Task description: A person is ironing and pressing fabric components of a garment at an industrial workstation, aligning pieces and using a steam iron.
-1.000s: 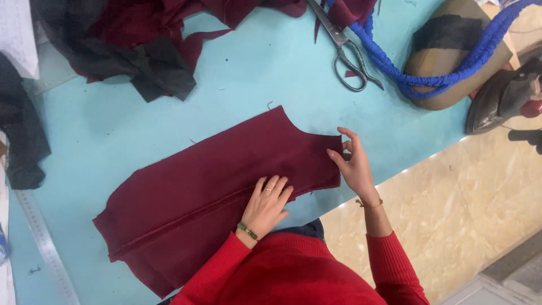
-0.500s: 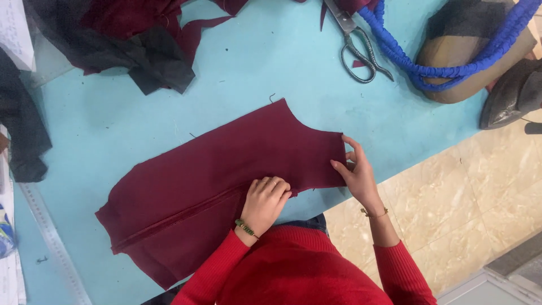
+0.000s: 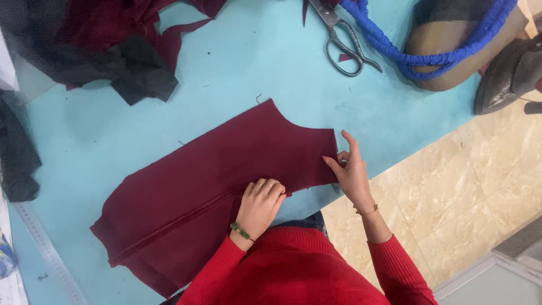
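A cut piece of dark red fabric (image 3: 214, 181) lies flat on the light blue table (image 3: 254, 62), with a seam running along its near side. My left hand (image 3: 261, 203) presses palm-down on the cloth near its front edge, fingers curled together. My right hand (image 3: 349, 169) touches the right end of the piece, thumb and fingers pinching at its edge. Both arms wear red sleeves, and each wrist has a bracelet.
Metal scissors (image 3: 344, 39) lie at the back of the table beside a blue coiled cord (image 3: 418, 53) on a tan pad. A heap of dark red and black cloth (image 3: 113, 39) fills the back left. A ruler (image 3: 48, 251) lies at the left. Tiled floor is on the right.
My right hand has shifted slightly along the fabric's right edge and my left hand has stayed pressed on the cloth. The view has drifted a little.
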